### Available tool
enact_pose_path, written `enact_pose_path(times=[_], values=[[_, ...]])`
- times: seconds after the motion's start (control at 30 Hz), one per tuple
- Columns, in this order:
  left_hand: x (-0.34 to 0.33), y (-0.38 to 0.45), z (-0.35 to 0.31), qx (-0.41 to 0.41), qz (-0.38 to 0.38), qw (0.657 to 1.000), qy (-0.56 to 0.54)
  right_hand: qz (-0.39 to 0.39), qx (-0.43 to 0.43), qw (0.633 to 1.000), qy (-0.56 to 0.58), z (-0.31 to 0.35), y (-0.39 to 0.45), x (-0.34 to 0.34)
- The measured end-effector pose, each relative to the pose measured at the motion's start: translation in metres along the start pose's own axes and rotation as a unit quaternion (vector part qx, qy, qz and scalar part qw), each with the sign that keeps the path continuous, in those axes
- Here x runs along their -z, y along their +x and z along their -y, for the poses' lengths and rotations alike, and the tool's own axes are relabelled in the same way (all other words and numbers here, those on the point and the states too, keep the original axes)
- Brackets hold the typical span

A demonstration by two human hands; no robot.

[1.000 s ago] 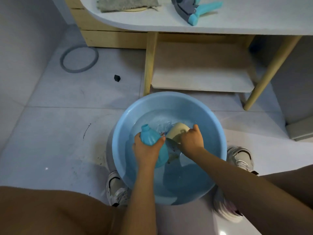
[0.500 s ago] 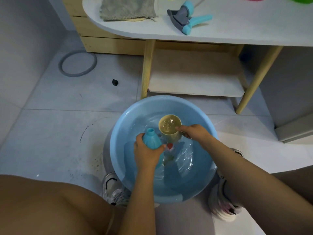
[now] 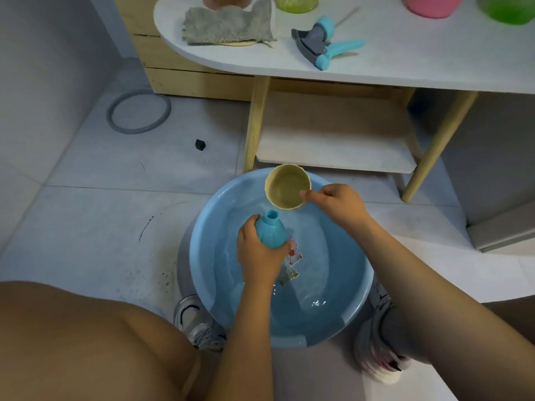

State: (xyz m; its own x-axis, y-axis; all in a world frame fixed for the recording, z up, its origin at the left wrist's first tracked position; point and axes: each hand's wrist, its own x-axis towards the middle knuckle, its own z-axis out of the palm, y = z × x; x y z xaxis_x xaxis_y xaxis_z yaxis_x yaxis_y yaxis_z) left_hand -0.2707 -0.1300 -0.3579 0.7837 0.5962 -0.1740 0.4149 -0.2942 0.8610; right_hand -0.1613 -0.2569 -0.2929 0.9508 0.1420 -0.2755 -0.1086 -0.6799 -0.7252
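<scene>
**Right grip has the cup up out of the water**

Both grips are closed on something. My right grip pinches the tan cup by its near rim and holds it just above the centre of the frame, over the far edge of the blue basin. My left grip wraps round the body of the blue bottle. The bottle stands close to upright, its open mouth just below and left of the cup, above the water.

A second ago the cup lay tipped in the water, right against the bottle. Half a second ago it sat upright and low over the surface, with water showing inside it. Now it has risen and moved toward the far rim, so it stands higher than the bottle's mouth. The bottle has come up a little with it. The cup appears to hold water, though I can't read the level clearly.

I take the scoop as done and the pour as next. The bottle's mouth is narrow against the cup's wide lip, so a slow tilt close over the neck looks wise, and spills should fall back into the basin. The spray head lies on the counter at the top of the frame.
</scene>
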Motion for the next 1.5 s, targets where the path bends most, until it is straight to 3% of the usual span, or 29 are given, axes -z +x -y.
enact_pose_path(times=[0.53,1.5], values=[[0.001,0.003,-0.004,-0.021,-0.001,1.000,-0.004,-0.082,0.115,0.986,-0.084,0.015,-0.013,0.003],[0.001,0.001,-0.009,-0.021,0.000,1.000,0.005,-0.149,0.210,0.957,-0.132,0.014,-0.010,0.003]])
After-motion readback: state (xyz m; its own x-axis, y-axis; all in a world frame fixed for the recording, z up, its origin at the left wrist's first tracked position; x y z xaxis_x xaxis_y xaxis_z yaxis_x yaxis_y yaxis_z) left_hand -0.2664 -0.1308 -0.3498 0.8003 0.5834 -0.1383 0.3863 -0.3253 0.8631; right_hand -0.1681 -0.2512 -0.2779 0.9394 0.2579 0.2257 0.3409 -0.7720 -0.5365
